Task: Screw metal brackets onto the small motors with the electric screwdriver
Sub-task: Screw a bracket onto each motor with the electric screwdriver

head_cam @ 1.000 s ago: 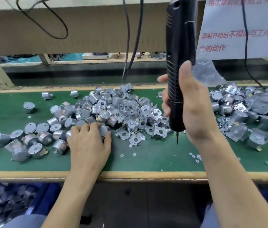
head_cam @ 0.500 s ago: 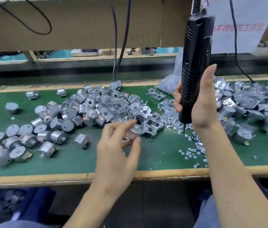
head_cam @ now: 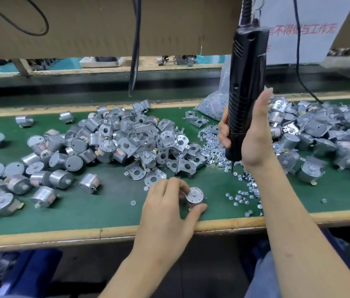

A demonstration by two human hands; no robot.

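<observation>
A small silver cylindrical motor (head_cam: 194, 196) sits just below the centre of the frame, its shaft end facing up, near the front wooden edge of the green-covered tabletop (head_cam: 105, 209). The left hand (head_cam: 167, 211) holds it, and the grip is narrow: the thumb pinches the near side and the fingertips the far side. Whether the motor's base rests fully on the green surface is hidden by the fingers. Up and to the right, the right hand (head_cam: 253, 136) has its grip wrapped around the lower barrel of a black electric screwdriver (head_cam: 246, 87). The tool hangs upright, with its thin bit pointing down over a scatter of small shiny screws (head_cam: 215, 147), well apart from the held motor. Behind the left hand, in the middle of the frame, lies a heap of bent grey metal brackets with round holes (head_cam: 161, 145). Loose silver motors (head_cam: 41, 168) spread from that heap toward the left edge. At the right edge is another pile of grey motors with brackets on them (head_cam: 320, 134), and a clear plastic bag of screws (head_cam: 214, 104) lies behind the screwdriver. Black cables (head_cam: 134, 50) hang down at the upper centre, and a white paper sheet with red characters (head_cam: 303, 29) hangs at the upper right.
</observation>
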